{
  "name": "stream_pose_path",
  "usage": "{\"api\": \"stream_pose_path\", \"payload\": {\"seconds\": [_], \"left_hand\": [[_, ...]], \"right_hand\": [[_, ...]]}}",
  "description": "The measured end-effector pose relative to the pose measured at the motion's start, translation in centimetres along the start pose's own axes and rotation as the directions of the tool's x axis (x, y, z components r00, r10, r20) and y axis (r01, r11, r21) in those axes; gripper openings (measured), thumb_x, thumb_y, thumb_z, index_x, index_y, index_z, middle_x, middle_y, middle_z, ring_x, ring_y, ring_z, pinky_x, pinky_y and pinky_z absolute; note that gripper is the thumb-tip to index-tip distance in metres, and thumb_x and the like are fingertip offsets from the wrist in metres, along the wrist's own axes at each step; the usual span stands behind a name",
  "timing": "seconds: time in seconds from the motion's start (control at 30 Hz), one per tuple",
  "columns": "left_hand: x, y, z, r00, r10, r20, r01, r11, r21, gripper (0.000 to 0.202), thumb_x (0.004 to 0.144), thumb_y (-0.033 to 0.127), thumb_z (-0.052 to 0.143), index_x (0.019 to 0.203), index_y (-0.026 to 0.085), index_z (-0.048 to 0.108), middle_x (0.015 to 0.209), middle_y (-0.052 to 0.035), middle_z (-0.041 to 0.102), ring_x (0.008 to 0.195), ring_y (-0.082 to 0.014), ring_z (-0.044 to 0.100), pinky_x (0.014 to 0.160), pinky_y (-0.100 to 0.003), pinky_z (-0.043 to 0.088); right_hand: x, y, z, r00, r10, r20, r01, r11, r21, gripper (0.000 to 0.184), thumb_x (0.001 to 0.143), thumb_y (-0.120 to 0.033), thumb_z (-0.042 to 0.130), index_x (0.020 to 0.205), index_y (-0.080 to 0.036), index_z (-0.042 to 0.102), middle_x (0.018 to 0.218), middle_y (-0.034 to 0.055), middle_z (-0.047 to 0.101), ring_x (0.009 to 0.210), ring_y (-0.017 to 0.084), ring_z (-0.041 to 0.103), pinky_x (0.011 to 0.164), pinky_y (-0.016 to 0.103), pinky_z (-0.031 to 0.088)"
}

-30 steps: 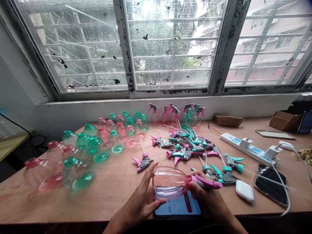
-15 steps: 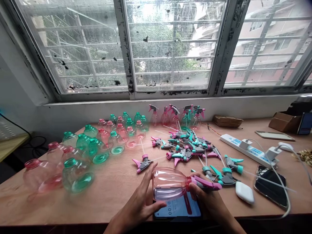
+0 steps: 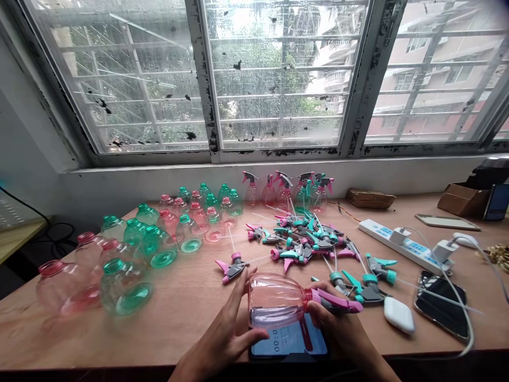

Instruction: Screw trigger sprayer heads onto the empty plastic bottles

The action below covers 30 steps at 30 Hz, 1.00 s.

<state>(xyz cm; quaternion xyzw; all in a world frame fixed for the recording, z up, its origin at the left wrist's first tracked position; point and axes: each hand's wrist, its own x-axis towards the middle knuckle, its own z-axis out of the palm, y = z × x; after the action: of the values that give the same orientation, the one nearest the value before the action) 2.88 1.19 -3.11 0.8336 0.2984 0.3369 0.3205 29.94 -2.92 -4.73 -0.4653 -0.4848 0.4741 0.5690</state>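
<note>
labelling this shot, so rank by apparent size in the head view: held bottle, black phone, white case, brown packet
1. held bottle
2. black phone
3. white case and brown packet: too alike to rank

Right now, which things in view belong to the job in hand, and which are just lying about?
Seemingly part of the job:
pink spray bottle, between left hand and right hand
loose spray heads
open-necked bottles
spray-topped bottles by the wall

Probably just lying about:
lit phone
dark phone
white case
power strip
cardboard box
</note>
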Motion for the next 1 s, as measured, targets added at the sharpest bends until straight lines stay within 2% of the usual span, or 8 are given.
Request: {"api": "stream_pose_path", "payload": {"seconds": [0.1,0.23,0.37,0.47,0.53,0.7,0.87,1.0], "left_hand": [[0.1,0.3,0.0,1.0,0.014,0.011,-0.015,0.998,0.053,0.09,0.09,0.044,0.067,0.158,0.036,0.009,0.168,-0.0087,0.014,0.153,-0.0345,0.016,0.123,-0.053,0.022],[-0.1,0.0,0.2,1.0,0.006,0.004,-0.006,0.997,0.074,0.071,0.101,0.034,0.051,0.157,0.04,0.009,0.168,-0.0067,0.018,0.151,-0.0312,0.026,0.123,-0.052,0.023],[0.0,-0.1,0.3,1.0,0.013,-0.007,-0.013,1.0,0.022,0.097,0.092,0.044,0.065,0.157,0.037,-0.007,0.167,-0.0118,0.02,0.152,-0.0335,0.023,0.122,-0.054,0.023],[0.1,0.2,0.2,1.0,0.002,-0.007,-0.001,1.0,0.022,0.102,0.086,0.05,0.07,0.159,0.034,-0.001,0.167,-0.0123,0.017,0.153,-0.0341,0.016,0.123,-0.054,0.018],[0.2,0.4,0.2,1.0,-0.005,-0.009,0.005,0.999,0.034,0.095,0.088,0.049,0.067,0.159,0.034,0.005,0.168,-0.0103,0.015,0.154,-0.0334,0.015,0.124,-0.052,0.017],[-0.1,-0.1,0.5,0.999,-0.005,-0.041,0.007,0.998,0.055,0.063,0.104,0.039,0.042,0.158,0.039,0.009,0.167,-0.0056,0.021,0.152,-0.0288,0.023,0.124,-0.049,0.022],[-0.1,-0.7,0.4,1.0,0.0,-0.013,0.001,1.0,0.008,0.103,0.088,0.048,0.068,0.158,0.033,-0.006,0.167,-0.013,0.016,0.152,-0.0355,0.02,0.121,-0.054,0.025],[0.1,-0.4,0.4,1.0,-0.002,-0.012,0.002,1.0,-0.014,0.089,0.093,0.042,0.063,0.159,0.034,0.003,0.169,-0.0097,0.013,0.153,-0.0341,0.019,0.12,-0.051,0.031]], "right_hand": [[-0.1,-0.1,0.2,1.0,-0.001,-0.02,0.002,1.0,0.01,0.034,0.08,-0.055,0.07,0.086,-0.023,0.061,0.054,-0.0056,0.053,0.05,0.016,0.048,0.05,0.027,0.039],[-0.2,0.0,0.1,1.0,0.017,-0.019,-0.017,0.999,-0.031,0.04,0.081,-0.061,0.066,0.078,-0.023,0.058,0.054,-0.0052,0.049,0.051,0.017,0.048,0.05,0.028,0.04],[0.0,0.1,-0.1,0.999,0.023,0.031,-0.022,0.999,-0.026,0.034,0.082,-0.056,0.069,0.084,-0.024,0.059,0.053,-0.0063,0.052,0.051,0.017,0.048,0.053,0.028,0.039],[0.1,0.2,0.0,0.999,0.019,0.033,-0.018,0.999,-0.031,0.033,0.079,-0.054,0.072,0.086,-0.024,0.06,0.052,-0.0062,0.055,0.05,0.017,0.05,0.054,0.028,0.039],[0.1,0.2,0.2,0.999,0.017,0.028,-0.016,1.0,-0.027,0.034,0.079,-0.056,0.071,0.086,-0.024,0.061,0.052,-0.0062,0.054,0.05,0.017,0.049,0.054,0.028,0.039],[-0.1,0.2,0.4,1.0,-0.015,-0.014,0.015,1.0,-0.001,0.035,0.08,-0.056,0.071,0.084,-0.023,0.059,0.052,-0.0066,0.053,0.049,0.015,0.047,0.051,0.027,0.038],[0.2,0.4,-0.1,0.998,0.005,0.061,-0.006,1.0,0.015,0.03,0.079,-0.047,0.076,0.09,-0.023,0.061,0.053,-0.0066,0.055,0.05,0.016,0.05,0.052,0.027,0.038],[0.2,0.4,-0.1,0.999,0.01,0.051,-0.011,1.0,0.006,0.028,0.08,-0.048,0.074,0.087,-0.024,0.062,0.054,-0.0056,0.055,0.05,0.017,0.051,0.052,0.029,0.039]]}}
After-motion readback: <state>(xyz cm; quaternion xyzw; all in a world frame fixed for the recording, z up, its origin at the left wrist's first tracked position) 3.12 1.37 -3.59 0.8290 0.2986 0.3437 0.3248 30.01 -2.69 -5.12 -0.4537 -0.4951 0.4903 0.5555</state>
